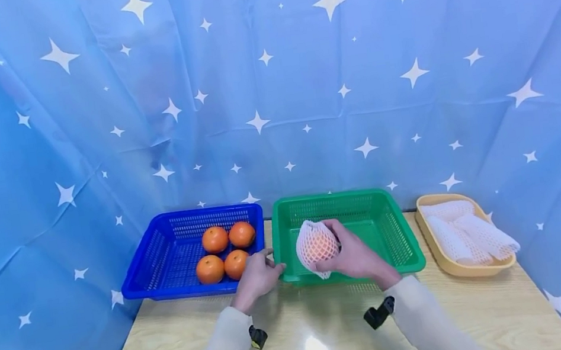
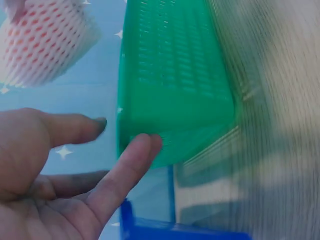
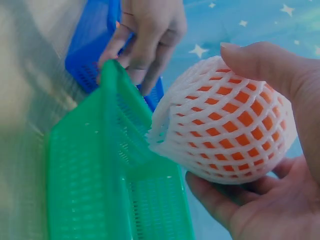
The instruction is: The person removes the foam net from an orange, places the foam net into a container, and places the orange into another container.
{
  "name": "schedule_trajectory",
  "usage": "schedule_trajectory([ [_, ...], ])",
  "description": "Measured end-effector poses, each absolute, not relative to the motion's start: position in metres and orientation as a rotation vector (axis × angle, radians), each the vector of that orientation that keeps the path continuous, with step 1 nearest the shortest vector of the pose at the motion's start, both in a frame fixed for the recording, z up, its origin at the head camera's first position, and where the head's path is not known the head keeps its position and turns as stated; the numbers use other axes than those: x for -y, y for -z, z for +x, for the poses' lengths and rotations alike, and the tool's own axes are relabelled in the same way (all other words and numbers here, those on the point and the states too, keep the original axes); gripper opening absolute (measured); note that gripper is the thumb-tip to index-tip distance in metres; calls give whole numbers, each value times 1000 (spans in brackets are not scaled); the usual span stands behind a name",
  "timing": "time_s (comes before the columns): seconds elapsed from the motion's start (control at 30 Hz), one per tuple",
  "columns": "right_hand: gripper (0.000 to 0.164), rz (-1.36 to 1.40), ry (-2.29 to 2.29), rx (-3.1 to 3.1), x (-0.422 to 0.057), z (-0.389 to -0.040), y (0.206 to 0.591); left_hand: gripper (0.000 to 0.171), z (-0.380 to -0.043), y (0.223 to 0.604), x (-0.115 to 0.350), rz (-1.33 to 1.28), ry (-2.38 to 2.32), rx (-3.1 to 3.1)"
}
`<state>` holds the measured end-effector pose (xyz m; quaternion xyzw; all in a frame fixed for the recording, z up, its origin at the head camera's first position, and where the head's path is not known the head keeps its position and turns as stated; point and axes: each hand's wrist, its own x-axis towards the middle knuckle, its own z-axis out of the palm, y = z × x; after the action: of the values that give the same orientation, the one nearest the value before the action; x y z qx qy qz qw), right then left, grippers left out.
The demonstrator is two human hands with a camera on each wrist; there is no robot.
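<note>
Over the green basket (image 1: pixel 384 226), my right hand (image 1: pixel 352 254) grips an orange (image 3: pixel 245 120) wrapped in a white foam net (image 3: pixel 195 107). In the right wrist view, thumb and fingers lie on opposite sides of the wrapped fruit, and orange skin shows through the mesh. My left hand (image 1: pixel 259 275) holds nothing and has its fingers extended at the left end of the green basket. The left wrist view shows its fingertips (image 2: pixel 142 145) right at that basket's rim. Just left of this hand, several bare oranges (image 1: pixel 216 239) sit in the right half of the blue basket (image 1: pixel 156 270).
A yellow tray (image 1: pixel 433 246) at the right holds several white foam nets (image 1: pixel 474 234). All the containers stand in a row on the wooden table (image 1: pixel 173 333). A blue curtain (image 1: pixel 267 81) with white stars hangs behind them and along both sides.
</note>
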<state>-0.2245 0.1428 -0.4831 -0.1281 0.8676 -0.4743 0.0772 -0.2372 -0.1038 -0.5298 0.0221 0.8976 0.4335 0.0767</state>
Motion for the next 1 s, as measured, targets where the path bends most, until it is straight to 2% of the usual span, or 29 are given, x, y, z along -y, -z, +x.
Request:
schedule_trajectory([
  [0.3, 95, -437, 1520, -2603, -144, -180, 506, 54, -200, 518, 118, 229, -1401, -2788],
  [0.53, 95, -536, 1499, -2646, -141, -150, 534, 42, -166, 534, 116, 554, -1668, -2631],
  [0.67, 93, -617, 1520, -2614, -139, -137, 551, 49, -149, 544, 108, 691, -1720, -2463],
  [0.83, 92, -600, 1448, -2621, -137, -125, 576, 68, -133, 566, 89, 687, -1717, -2378],
  [1.0, 88, -591, 1412, -2649, -133, -120, 604, 64, -130, 588, 72, 533, -1769, -2362],
])
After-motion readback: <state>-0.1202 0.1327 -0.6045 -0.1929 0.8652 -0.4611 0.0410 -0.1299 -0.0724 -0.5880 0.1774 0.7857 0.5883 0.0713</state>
